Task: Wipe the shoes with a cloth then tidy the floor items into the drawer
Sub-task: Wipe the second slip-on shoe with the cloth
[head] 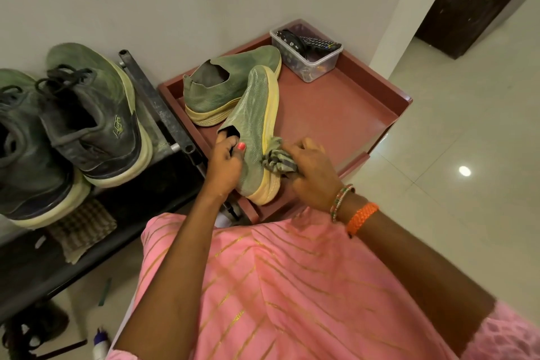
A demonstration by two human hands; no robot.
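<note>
A green slip-on shoe (254,123) with a yellow sole is tilted over the red drawer top (336,114). My left hand (226,164) grips it at the collar, fingers inside the opening and thumb outside. My right hand (312,175) holds a bunched striped cloth (274,156) against the shoe's yellow sole near the heel. The second green slip-on shoe (230,82) rests on the red top behind it.
A clear plastic box (306,51) with remotes and small items stands at the far corner of the red top. Two dark lace-up sneakers (96,114) sit on a black rack (163,114) at left. A checked cloth (81,228) lies on its lower shelf. A white bottle (100,343) stands on the tiled floor.
</note>
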